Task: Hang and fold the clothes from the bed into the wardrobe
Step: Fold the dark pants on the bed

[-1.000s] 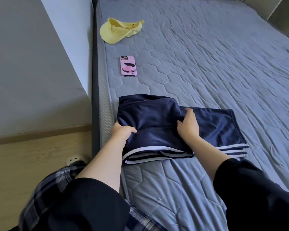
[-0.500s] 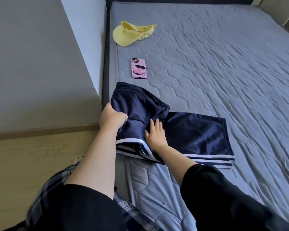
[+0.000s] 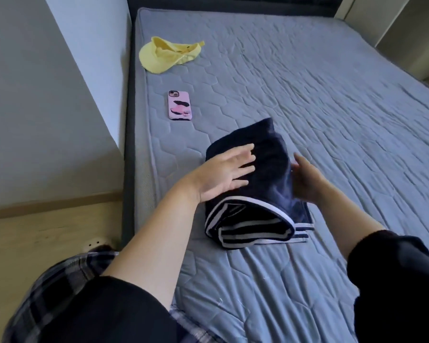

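Navy shorts [image 3: 265,184] with white stripes at the hem lie folded into a narrow bundle on the grey quilted mattress [image 3: 332,120], near its left front. My left hand [image 3: 223,174] lies flat on the bundle's left side with its fingers straight and spread. At the bundle's right edge my right hand [image 3: 305,179] touches the cloth with relaxed fingers. A yellow cap [image 3: 166,55] lies at the far left of the mattress.
A pink phone [image 3: 179,105] lies face down on the mattress between the cap and the shorts. A grey wall [image 3: 47,107] and a wooden floor [image 3: 35,231] run along the bed's left side. Pale furniture [image 3: 406,33] stands at the far right.
The left half of the shorts has been folded over to the right, making a narrower bundle. My left hand has let go of the cloth and now lies flat on it. The camera has shifted.
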Tool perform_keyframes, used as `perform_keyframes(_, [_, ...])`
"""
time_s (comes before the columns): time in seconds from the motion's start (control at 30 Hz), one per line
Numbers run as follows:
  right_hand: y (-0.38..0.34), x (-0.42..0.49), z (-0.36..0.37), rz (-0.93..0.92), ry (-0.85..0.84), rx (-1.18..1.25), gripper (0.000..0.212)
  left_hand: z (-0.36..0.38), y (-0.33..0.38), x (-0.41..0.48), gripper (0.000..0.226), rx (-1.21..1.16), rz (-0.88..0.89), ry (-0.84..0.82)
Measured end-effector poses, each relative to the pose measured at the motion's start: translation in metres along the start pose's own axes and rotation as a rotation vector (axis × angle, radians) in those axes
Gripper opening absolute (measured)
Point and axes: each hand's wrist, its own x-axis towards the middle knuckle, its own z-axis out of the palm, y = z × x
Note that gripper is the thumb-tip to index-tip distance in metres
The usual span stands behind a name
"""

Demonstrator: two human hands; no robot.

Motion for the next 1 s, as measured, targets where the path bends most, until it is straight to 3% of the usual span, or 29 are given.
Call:
perform_keyframes(0.07, [0.0,-0.004,-0.025,-0.021,0.02,-0.008,0.061,-0.006,-0.033,0.006,0.032,-0.007,-0.004,0.153])
perform_keyframes(0.13, [0.011,-0.007,-0.042,0.016,0.113,-0.104,0.048,-0.02,-0.068,0.008,0.035,0.26,-0.036,0.459])
perform_keyframes(0.2, [0.026,-0.01,-0.051,0.15,0.131,-0.188,0.039,-0.031,-0.094,0.006,0.036,0.37,-0.145,0.628])
perform_keyframes(0.27, [0.034,-0.008,-0.051,0.186,0.163,-0.292,0.038,-0.033,-0.106,0.005,0.031,0.143,-0.221,0.598])
perform_keyframes(0.33, [0.035,-0.003,-0.045,0.118,0.206,-0.356,0.039,-0.019,-0.106,0.004,0.027,-0.081,-0.281,0.442])
perform_keyframes(0.4, [0.037,0.001,-0.036,0.047,0.204,-0.363,0.04,-0.001,-0.109,0.006,0.031,-0.099,-0.282,0.362])
perform_keyframes(0.57, [0.045,0.003,-0.027,-0.099,0.223,-0.252,0.041,-0.007,-0.087,0.01,0.034,-0.019,-0.169,0.628])
perform_keyframes(0.67, [0.061,0.006,-0.01,-0.108,0.272,-0.249,0.052,-0.053,-0.059,0.001,0.045,0.26,-0.113,0.624])
perform_keyframes(0.77, [0.072,0.005,0.007,-0.143,0.43,-0.646,0.069,-0.093,-0.051,-0.012,0.056,0.684,-0.115,0.749])
perform_keyframes(0.83, [0.071,0.002,0.019,-0.256,0.483,-0.895,0.065,-0.1,-0.057,-0.016,0.059,0.953,-0.108,0.786])
perform_keyframes(0.9, [0.066,-0.001,0.033,-0.441,0.488,-1.023,0.054,-0.09,-0.062,-0.016,0.049,1.152,-0.019,0.738])
perform_keyframes(1.0, [0.057,0.001,0.058,-0.668,0.431,-1.11,0.044,-0.069,-0.057,-0.02,0.01,1.202,0.164,0.608])
